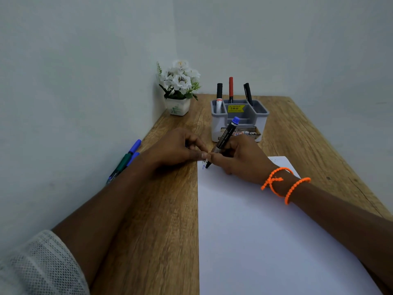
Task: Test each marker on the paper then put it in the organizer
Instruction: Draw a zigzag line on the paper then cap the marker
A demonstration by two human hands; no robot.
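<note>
The right hand point(240, 158) grips the blue marker point(225, 137) tilted, tip touching the paper point(265, 231) at its far left corner. The left hand point(176, 150), fingers curled, rests beside that corner; whether it holds anything cannot be told. The organizer point(240, 120) stands just beyond both hands.

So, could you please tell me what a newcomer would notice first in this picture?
The right hand grips a blue marker, its tip on the far left corner of the paper, with orange bracelets on the wrist. Behind stands a grey organizer holding three markers, and white flowers fill the table's far left corner.
</note>
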